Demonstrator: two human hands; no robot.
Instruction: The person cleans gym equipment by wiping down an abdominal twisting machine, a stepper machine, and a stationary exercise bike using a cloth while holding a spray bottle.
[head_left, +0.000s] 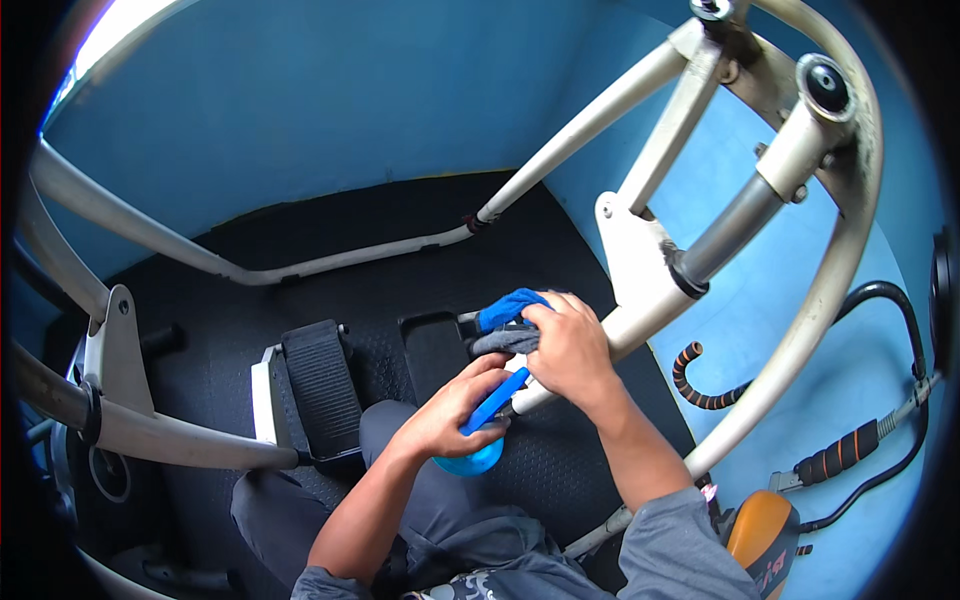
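My left hand (450, 416) is closed round a blue spray bottle (480, 457), whose bright blue spray head points up and to the right. My right hand (574, 345) grips a bunched blue and grey cloth (510, 322) at the lower part of a cream metal tube (645, 322) of an exercise machine. The two hands are close together, the bottle's head just below the right wrist. A black foot pedal (431, 352) lies partly behind the cloth and the left hand. The right fingertips are partly hidden by the cloth.
Cream frame tubes (360, 259) run round the far side and both flanks. A ribbed black pedal (322, 390) stands left of my knees. At the right are a curved handle with black and orange grip (697, 390) and an orange-and-black part (761, 525). Blue walls (337, 90) enclose the black mat.
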